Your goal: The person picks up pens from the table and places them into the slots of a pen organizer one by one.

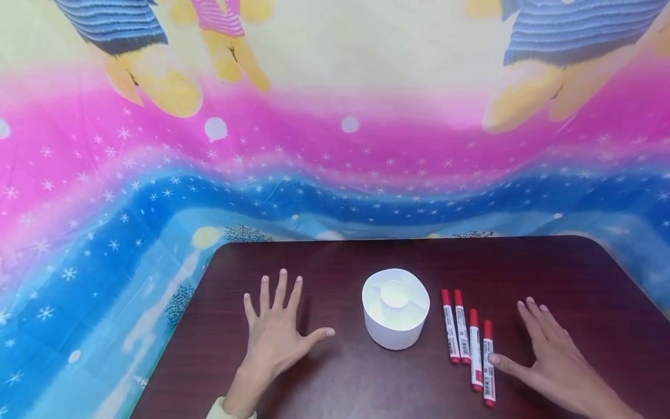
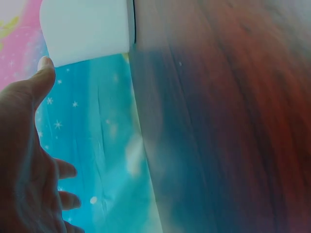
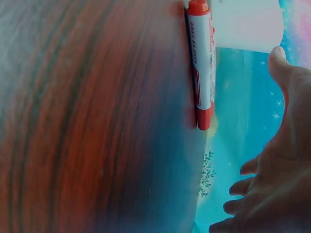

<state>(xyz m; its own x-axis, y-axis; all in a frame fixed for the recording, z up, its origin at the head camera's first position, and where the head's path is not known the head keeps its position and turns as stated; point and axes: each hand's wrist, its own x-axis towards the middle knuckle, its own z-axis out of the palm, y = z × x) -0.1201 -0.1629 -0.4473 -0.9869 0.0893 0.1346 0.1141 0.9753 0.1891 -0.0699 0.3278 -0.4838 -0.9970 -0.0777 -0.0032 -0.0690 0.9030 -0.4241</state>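
My left hand (image 1: 276,340) is spread over the left half of the table, fingers straight and holding nothing. Right of it stands a round white organizer (image 1: 396,334) with divided compartments and a small round cup in its middle. Several red-and-white markers (image 1: 475,349) lie side by side to the organizer's right, their red caps toward the far edge. My right hand (image 1: 560,364) has straight fingers, and its thumb tip overlaps the rightmost marker (image 1: 488,366) in the head view. One marker (image 3: 201,63) and part of the organizer (image 3: 248,24) show in the right wrist view.
The dark wood table (image 1: 335,378) has rounded far corners. Behind it and along its sides hangs a colourful printed cloth (image 1: 314,145) with snowflakes and bear figures, close against the table's far edge.
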